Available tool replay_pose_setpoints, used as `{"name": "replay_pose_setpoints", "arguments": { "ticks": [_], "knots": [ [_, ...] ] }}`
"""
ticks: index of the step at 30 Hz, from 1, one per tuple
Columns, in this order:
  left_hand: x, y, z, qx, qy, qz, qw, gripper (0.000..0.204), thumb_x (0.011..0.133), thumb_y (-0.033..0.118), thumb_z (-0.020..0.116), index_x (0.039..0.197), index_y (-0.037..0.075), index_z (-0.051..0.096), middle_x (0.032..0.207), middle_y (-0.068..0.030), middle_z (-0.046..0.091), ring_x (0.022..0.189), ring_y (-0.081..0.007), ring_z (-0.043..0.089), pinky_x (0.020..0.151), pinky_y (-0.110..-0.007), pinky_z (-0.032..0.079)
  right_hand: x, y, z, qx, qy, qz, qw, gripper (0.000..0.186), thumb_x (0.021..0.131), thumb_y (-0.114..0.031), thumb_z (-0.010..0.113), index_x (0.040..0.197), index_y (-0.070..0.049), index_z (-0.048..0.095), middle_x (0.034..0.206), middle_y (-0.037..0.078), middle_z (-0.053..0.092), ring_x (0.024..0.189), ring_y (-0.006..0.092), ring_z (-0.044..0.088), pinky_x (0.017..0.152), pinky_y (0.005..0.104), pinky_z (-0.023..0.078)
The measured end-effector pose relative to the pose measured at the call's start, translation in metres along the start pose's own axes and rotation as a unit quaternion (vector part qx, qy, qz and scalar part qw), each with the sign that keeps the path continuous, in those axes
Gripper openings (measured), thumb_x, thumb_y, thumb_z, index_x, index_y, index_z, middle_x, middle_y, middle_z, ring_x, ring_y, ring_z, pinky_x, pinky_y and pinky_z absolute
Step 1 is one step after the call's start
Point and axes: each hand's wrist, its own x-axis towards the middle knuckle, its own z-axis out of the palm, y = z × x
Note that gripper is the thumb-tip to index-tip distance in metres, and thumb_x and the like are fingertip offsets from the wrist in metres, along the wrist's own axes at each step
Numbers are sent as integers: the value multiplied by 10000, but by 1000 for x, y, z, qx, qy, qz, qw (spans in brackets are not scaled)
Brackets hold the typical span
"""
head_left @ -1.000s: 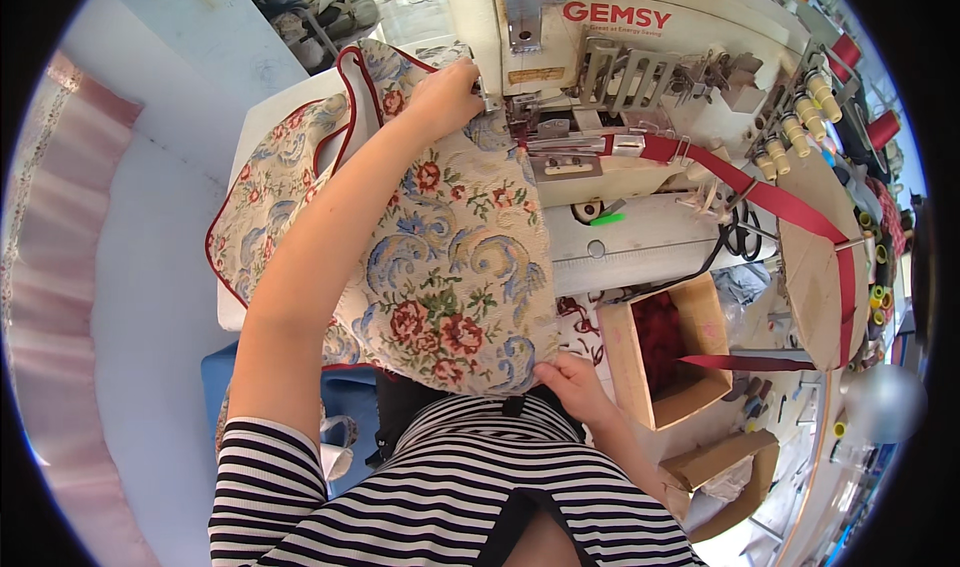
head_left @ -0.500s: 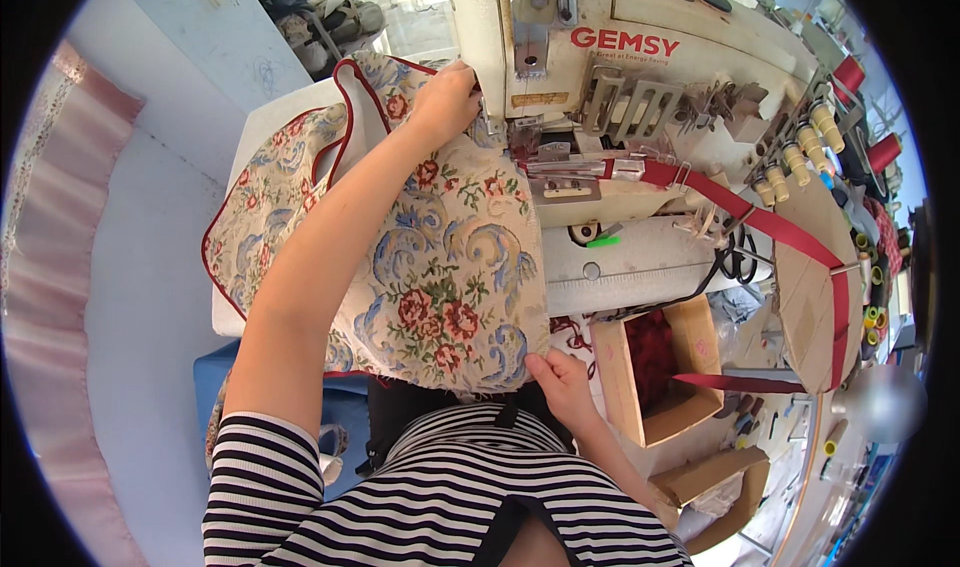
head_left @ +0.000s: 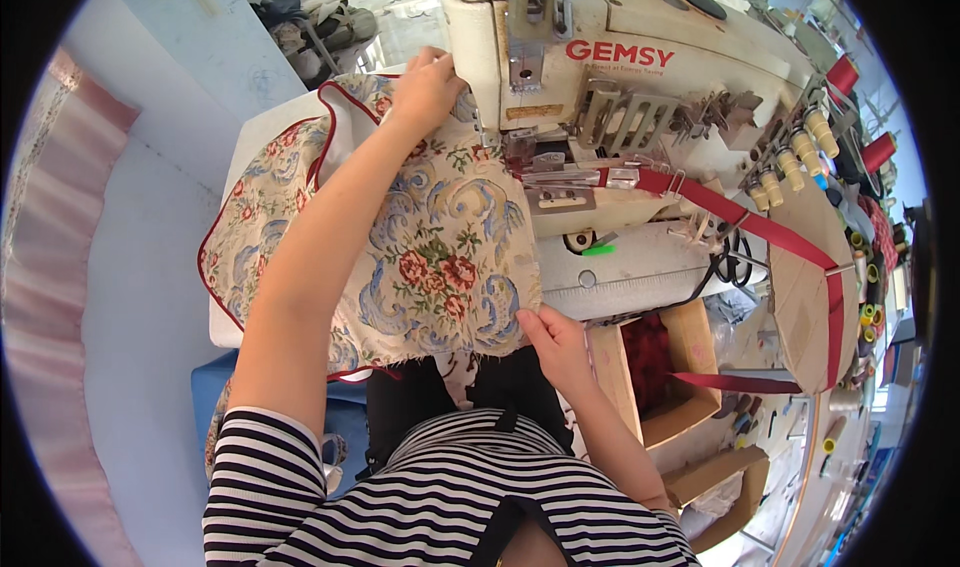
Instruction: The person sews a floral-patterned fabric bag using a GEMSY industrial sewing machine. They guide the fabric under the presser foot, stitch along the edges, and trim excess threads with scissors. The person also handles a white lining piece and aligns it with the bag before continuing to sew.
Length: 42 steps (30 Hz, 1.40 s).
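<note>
A cream tapestry fabric with blue scrolls and red roses lies in front of the sewing machine. Dark red binding trims its far and left edges, while the near edge is raw and frayed. At the far end, beside the machine head, my left hand has its fingers bent over the cloth, the fingertips partly hidden. My right hand pinches the near right corner, thumb on top. Dark red binding tape runs through a metal folder toward the needle area, right of the fabric.
Right of my lap stands a cardboard box holding dark red material, with another open box nearer. Several thread cones line the machine's right side. A pink curtain hangs at the left wall.
The fabric has slid away from me along the machine. My right hand has moved farther out with its corner, and my left hand has shifted slightly farther and left.
</note>
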Motion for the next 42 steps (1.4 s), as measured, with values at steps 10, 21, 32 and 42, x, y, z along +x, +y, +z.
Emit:
{"name": "replay_pose_setpoints", "arguments": {
  "ticks": [10, 21, 32, 42],
  "knots": [
    [-130, 68, -65, -240, -98, 87, 962, 164, 864, 17, 596, 1026, 8, 578, 1054, -105, 568, 982, -258, 552, 846, -320, 442, -7, -2, -3, 225, -84, 18, 971, 216, 940, -136, 564, 1061, 36, 616, 968, 49, 667, 814, 93, 605, 733, 260, 528],
    [-130, 84, -71, -230, -84, 245, 938, 195, 796, -15, 632, 988, 18, 623, 1087, -107, 581, 1023, -277, 566, 883, -369, 452, 4, -7, -5, 196, -86, 23, 977, 306, 998, -228, 452, 1109, 41, 550, 994, 70, 628, 851, 119, 612, 732, 269, 546],
    [-134, 78, -52, -188, -93, 268, 940, 262, 779, 15, 647, 1034, 64, 622, 1119, -81, 562, 1058, -290, 550, 891, -379, 456, -4, -21, 7, 204, -83, 26, 975, 313, 1008, -226, 425, 1036, 54, 561, 910, 57, 634, 794, 112, 610, 715, 263, 528],
    [-125, 78, -47, -200, -83, 231, 949, 262, 795, -6, 623, 1050, 45, 597, 1111, -93, 563, 1029, -296, 552, 870, -365, 462, 8, 2, -3, 106, -70, 0, 992, 316, 1002, -239, 452, 1008, 48, 585, 871, 28, 607, 787, 75, 562, 703, 251, 520]
  ]
}}
